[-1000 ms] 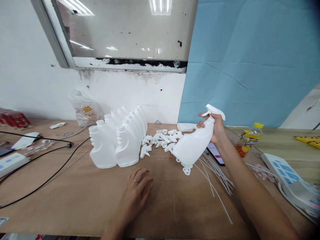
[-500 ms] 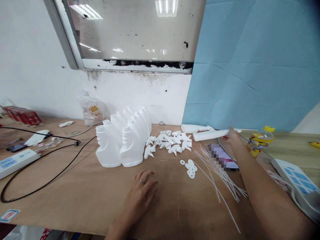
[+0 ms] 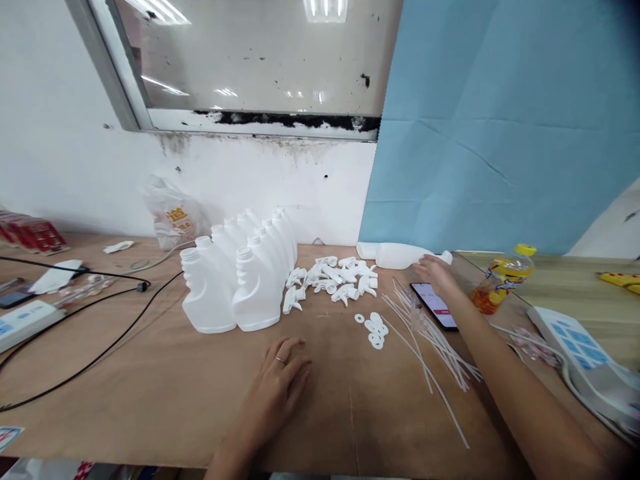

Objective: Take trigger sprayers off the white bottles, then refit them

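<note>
My left hand (image 3: 281, 380), a ring on one finger, rests on the brown table covering with its fingers loosely apart and nothing in them. At the back right, my right hand (image 3: 434, 272) is at the near side of a white spray bottle (image 3: 404, 256) lying on its side; its fingers look spread, not wrapped round the bottle. Part of a second lying bottle (image 3: 367, 250) shows behind it. Upright white bottles (image 3: 257, 300) without tops stand in two rows. Beside them lie a pile of white trigger sprayer heads (image 3: 333, 275), white ring washers (image 3: 376, 328) and thin white tubes (image 3: 425, 340).
A phone (image 3: 440, 310) lies under my right forearm. A yellow-capped drink bottle (image 3: 500, 280) and a power strip (image 3: 575, 350) are at the right. On the left are black cables (image 3: 110, 347), another power strip (image 3: 27, 323) and a plastic bag (image 3: 173, 220).
The white bottle my right hand held raised now lies at the back of the table. That hand has shifted left and its fingers have loosened. My left hand stays put; the view has shifted slightly.
</note>
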Available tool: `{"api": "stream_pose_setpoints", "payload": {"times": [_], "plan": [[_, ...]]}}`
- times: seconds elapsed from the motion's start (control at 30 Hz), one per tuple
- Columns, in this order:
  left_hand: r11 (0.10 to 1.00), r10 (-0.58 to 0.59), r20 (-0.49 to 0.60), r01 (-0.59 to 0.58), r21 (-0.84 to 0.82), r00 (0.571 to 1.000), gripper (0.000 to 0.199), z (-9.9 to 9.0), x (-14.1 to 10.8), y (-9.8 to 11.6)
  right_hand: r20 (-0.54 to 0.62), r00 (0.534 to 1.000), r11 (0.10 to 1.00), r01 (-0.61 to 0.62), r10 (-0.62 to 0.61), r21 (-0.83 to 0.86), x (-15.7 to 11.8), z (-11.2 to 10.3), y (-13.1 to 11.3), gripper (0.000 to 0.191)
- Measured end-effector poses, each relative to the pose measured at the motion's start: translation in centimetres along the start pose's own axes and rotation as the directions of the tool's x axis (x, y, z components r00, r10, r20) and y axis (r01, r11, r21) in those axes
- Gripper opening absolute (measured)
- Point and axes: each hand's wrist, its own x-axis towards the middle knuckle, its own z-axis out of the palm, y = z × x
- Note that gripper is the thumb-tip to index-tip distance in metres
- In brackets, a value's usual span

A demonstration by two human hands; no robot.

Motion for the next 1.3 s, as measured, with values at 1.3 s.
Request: {"api": "stream_pose_setpoints", "payload": {"times": [1.3], "plan": [[0.994, -0.083, 0.139, 0.072, 0.080, 0.987, 0.015, 0.9, 3.5, 0.2, 0.621, 0.748, 0.007, 0.640, -0.235, -0.768, 1.9, 2.9, 1.5, 0.015]]}}
